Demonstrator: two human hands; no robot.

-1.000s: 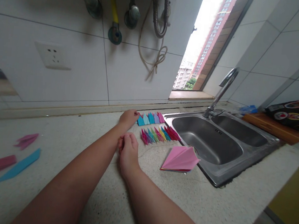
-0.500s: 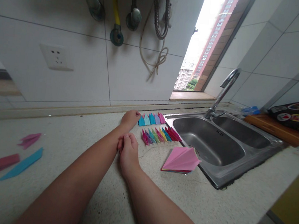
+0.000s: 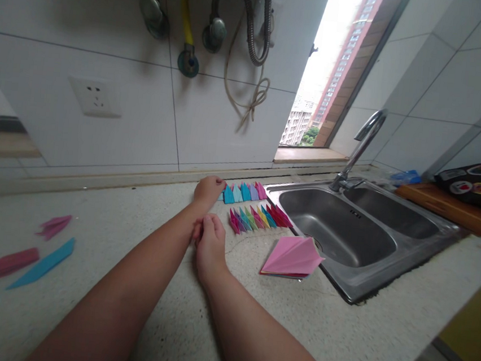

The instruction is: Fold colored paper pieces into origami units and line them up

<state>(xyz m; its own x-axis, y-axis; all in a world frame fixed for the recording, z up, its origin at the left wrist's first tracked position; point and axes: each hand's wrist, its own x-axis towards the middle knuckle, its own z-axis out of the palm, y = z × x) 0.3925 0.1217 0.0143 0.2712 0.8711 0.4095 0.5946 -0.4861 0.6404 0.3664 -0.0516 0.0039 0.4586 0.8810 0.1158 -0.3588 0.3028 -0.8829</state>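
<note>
My left hand reaches across the speckled countertop to the left end of the back row of small folded paper pieces. Its fingers are curled against the leftmost blue piece, and I cannot see whether they grip it. My right hand lies on the counter with its fingers curled together, touching my left wrist and holding nothing visible. A second row of coloured folded pieces lies just right of that hand. A larger pink folded paper stack sits at the sink's edge.
A steel double sink with a tap is on the right. A wooden board is beyond it. Long folded strips, red, blue and pink, lie at the far left. Hoses and a socket are on the tiled wall.
Both hands have stayed almost where they were. The view has shifted slightly, and my right hand's fingers have edged a little closer to my left wrist.
</note>
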